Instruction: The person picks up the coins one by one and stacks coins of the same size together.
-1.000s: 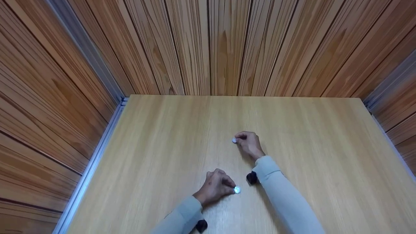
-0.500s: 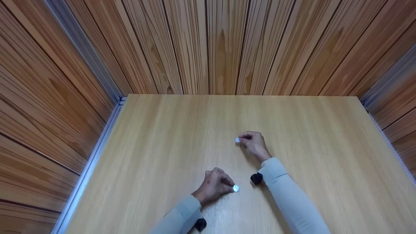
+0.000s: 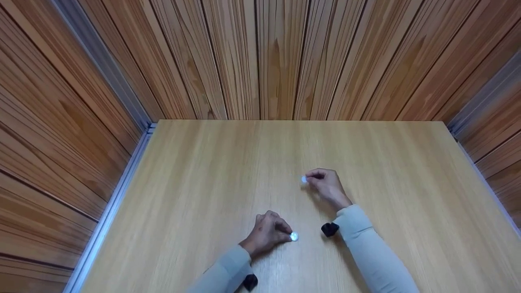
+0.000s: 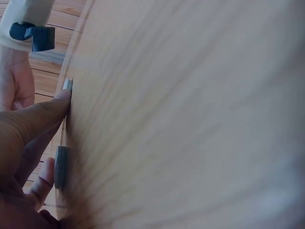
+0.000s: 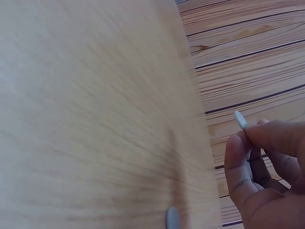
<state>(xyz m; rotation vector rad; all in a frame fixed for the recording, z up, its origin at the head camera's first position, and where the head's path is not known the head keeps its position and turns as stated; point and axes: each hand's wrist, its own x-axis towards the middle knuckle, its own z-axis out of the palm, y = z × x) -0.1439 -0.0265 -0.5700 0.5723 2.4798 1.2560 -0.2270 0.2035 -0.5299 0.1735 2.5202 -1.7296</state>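
Observation:
My right hand [image 3: 325, 185] pinches a small white disc [image 3: 304, 179] between thumb and forefinger. In the right wrist view this white disc [image 5: 240, 120] is edge-on against the wall, held above the tabletop. Nearer the front, my left hand [image 3: 267, 232] holds another shiny disc [image 3: 294, 236] at its fingertips, close over the table. The left wrist view shows that disc's thin edge [image 4: 68, 84] at the forefinger tip. Lower there, a dark disc-like piece [image 4: 60, 167] stands by the other fingers. A grey disc-like piece [image 5: 173, 218] shows low in the right wrist view.
A light wooden tabletop [image 3: 203, 162] lies under both hands. Wood-plank walls [image 3: 276, 61] rise behind it and at both sides. A metal rail [image 3: 110, 207] runs along its left edge. Black wrist cameras sit by the left sleeve [image 3: 226, 264] and right sleeve [image 3: 372, 252].
My right hand has moved rightward and slightly nearer, carrying its white disc, with a shadow now showing apart below it. The left hand stays almost in place. The head view has shifted slightly.

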